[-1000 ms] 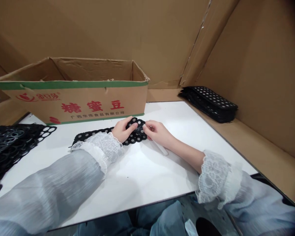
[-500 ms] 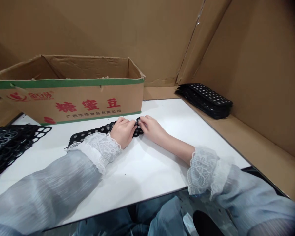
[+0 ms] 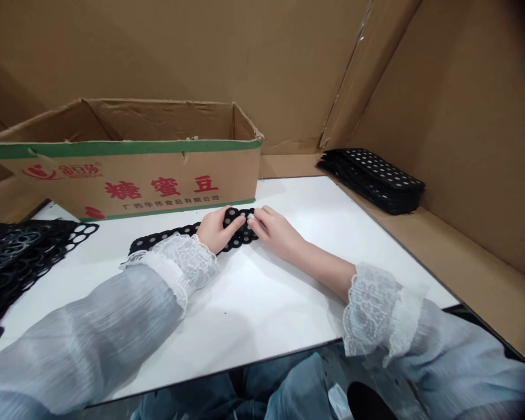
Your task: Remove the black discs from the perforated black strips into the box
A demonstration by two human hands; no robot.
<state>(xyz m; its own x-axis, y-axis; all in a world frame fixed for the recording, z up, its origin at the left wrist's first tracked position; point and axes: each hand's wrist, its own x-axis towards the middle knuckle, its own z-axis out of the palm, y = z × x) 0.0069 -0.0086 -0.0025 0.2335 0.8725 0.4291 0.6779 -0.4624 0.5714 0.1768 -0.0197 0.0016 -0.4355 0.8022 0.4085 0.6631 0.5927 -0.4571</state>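
Observation:
On the white table in front of me lies a long black fabric strip with pale round dots. My left hand is closed around the strip near its right end, with the thumb pressed on top. Beside it, my right hand pinches at the strip's right tip. A tiny whitish bit shows between the two thumbs, too small to name. The left sleeve's lace cuff hides part of the strip's lower edge.
Behind my hands stands an open cardboard box with a green rim. Black pieces with ring-shaped holes are piled at the left. A stack of black dotted pieces sits at the back right, beside the cardboard wall.
My left fingers have shifted on the strip, so more dotted fabric and the whitish bit now show. The right hand stays at the tip. The whole view has shifted slightly.

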